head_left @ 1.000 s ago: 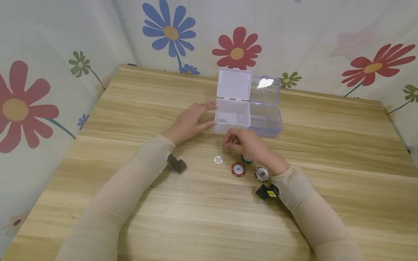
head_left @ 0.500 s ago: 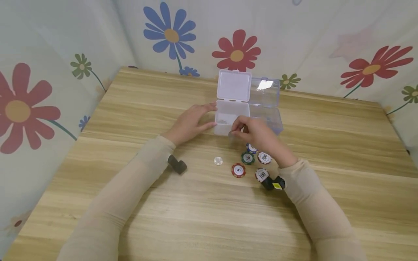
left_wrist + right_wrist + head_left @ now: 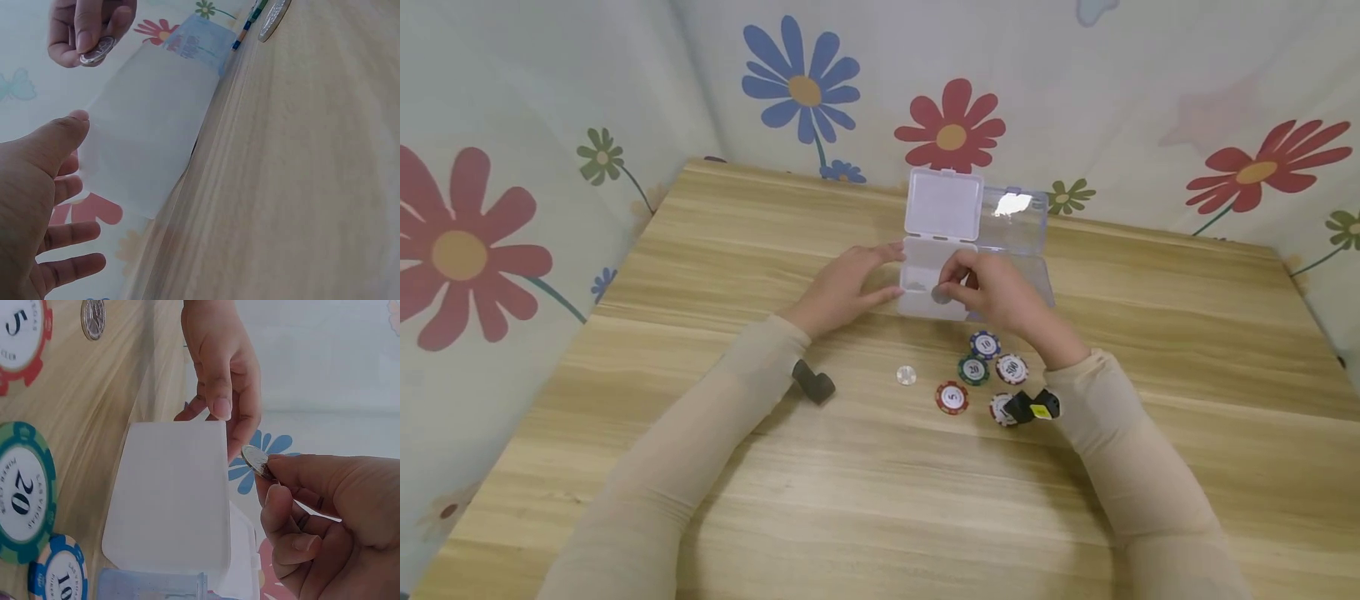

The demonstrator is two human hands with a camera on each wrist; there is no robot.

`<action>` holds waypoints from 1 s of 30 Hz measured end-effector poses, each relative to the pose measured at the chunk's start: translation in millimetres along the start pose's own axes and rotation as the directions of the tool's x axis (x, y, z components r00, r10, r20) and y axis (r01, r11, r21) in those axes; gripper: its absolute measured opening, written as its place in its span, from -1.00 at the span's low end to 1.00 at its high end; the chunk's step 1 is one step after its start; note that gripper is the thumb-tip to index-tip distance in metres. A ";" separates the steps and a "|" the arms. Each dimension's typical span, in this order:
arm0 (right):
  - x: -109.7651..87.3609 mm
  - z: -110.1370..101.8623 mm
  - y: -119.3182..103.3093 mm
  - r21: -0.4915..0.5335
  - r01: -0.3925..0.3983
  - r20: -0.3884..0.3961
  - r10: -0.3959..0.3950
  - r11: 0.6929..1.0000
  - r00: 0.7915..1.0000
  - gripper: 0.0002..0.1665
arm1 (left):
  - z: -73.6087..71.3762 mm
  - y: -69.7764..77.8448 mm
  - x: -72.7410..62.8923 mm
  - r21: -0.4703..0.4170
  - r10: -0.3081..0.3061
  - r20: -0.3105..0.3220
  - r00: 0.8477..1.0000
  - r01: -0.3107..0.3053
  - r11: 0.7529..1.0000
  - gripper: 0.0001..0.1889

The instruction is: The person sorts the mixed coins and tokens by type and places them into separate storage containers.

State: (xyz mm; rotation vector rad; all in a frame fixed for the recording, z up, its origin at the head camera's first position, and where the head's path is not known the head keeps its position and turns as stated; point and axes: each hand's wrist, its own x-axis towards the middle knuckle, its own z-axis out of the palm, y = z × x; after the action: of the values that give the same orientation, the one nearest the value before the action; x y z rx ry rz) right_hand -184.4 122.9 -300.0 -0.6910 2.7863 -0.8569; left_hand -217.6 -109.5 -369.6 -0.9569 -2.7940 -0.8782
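My right hand (image 3: 996,287) pinches a silver coin (image 3: 255,460) between thumb and fingertips, over the front rim of a white plastic box (image 3: 169,494). That box's lid (image 3: 943,204) stands open at the back. My left hand (image 3: 842,283) touches the box's left side, thumb at the front corner and index finger at the back one, the fingers nearly straight. Inside the box a small greyish patch shows at the left. Another silver coin (image 3: 906,375) lies on the table before the box.
A clear bluish box (image 3: 1036,273), its lid (image 3: 1015,221) open, stands against the white box's right side. Several poker chips lie in front: blue 10 (image 3: 985,344), green 20 (image 3: 973,369), 500 (image 3: 1012,368), red 5 (image 3: 952,397), and a white chip (image 3: 1000,409) partly behind the right wrist camera.
My right hand has lifted the coin from the table in front of the box up to its front rim, uncovering the chips beneath. My left hand stays at the box.
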 end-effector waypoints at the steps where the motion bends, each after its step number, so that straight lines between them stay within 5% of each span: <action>1: 1.1 -0.9 0.6 -0.001 -0.001 -0.002 0.001 1.000 1.000 -0.90 | 0.3 0.0 0.2 0.000 0.000 0.000 1.000 0.000 1.000 -0.44; 8: 12.3 -4.2 5.7 0.016 -0.024 -0.029 0.024 1.000 0.999 -0.89 | 0.5 0.8 -0.4 0.009 -0.001 0.002 1.000 0.001 1.000 -0.44; 30: 42.7 10.0 5.8 -0.177 -0.040 0.035 0.047 0.983 0.998 -0.90 | 0.2 1.4 -1.9 0.016 0.005 0.001 1.000 -0.006 1.000 -0.44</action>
State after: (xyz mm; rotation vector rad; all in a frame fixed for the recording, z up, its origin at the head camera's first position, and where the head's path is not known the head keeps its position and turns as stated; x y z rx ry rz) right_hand -221.7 102.1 -311.7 -0.6622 2.8542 -0.5873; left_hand -215.2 -109.5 -369.5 -0.9622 -2.7932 -0.8531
